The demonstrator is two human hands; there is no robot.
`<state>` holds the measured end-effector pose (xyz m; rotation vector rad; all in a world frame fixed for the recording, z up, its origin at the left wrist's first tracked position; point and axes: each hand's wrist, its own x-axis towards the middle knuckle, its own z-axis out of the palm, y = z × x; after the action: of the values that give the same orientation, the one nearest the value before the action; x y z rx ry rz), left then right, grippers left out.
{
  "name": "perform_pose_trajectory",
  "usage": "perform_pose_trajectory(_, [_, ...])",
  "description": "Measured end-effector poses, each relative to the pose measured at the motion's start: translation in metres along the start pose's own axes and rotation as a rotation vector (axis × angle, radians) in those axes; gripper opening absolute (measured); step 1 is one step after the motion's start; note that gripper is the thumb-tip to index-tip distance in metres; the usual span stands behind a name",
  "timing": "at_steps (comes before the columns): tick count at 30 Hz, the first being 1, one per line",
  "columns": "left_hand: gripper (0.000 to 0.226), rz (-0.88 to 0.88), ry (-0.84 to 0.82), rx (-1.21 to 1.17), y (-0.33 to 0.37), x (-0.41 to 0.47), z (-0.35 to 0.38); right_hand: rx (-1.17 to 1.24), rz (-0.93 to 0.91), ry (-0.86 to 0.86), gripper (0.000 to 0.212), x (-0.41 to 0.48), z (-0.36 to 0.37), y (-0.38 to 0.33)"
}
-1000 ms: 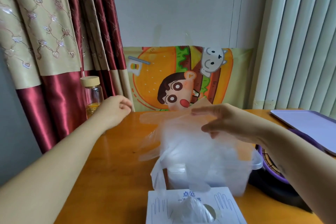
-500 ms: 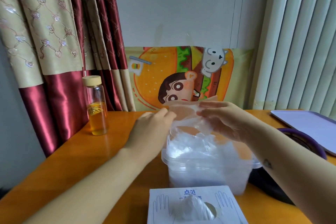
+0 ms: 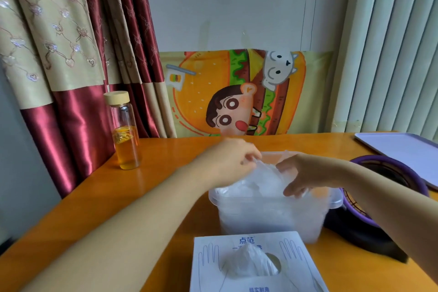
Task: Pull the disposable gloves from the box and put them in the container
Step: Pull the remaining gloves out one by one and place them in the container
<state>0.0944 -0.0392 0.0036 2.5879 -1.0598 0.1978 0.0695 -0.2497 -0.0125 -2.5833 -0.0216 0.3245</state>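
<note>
Dial centred on the container, 12 pointing away from the person.

- 6 o'clock, nearest: white glove box (image 3: 208, 275) flat on the table, just short of the container. A next glove (image 3: 248, 264) stands up crumpled out of its oval slot, ready to be taken by the peak.
- Centre: clear lidless container (image 3: 334, 202), already piled with pale film up to the rim.
- Above it: loose glove (image 3: 266, 174), a thin clear sheet stretched between both hands and sagging onto the pile.
- Left hand (image 3: 227, 163) at 10 o'clock: fingertips curled, pinching the film's upper edge.
- Right hand (image 3: 301, 176) at 2 o'clock: fingers bent down over the film at the rim, looks to be nipping it; the contact itself is partly hidden.

Handling, my estimate:
- Almost weightless, limp, slick, probably clingy; it will billow and spring back instead of dropping.
- Best pinched at an edge or cuff and pushed down with fingertips.
- Tears if yanked; the light box may lift when the following one is drawn.

Surface and room:
- Glossy orange wooden table (image 3: 166, 163), smooth, little grip for the box.
- 3 o'clock: purple basket (image 3: 417, 180) touching or just beside the container; lavender tray (image 3: 403, 152) beyond it.
- 10 o'clock, well apart: glass bottle (image 3: 125, 144) of amber liquid, capped, upright.
- 12 o'clock: cartoon burger poster (image 3: 237, 92) against the wall; red-and-cream curtain (image 3: 71, 54) at 10, vertical blinds (image 3: 391, 42) at 2.
</note>
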Motion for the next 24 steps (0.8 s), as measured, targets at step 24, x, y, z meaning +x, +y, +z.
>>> perform_pose_trajectory(24, [0.058,-0.347,-0.792,0.364,0.003,0.061,0.075,-0.755,0.062,0.167,0.053,0.012,-0.008,-0.016])
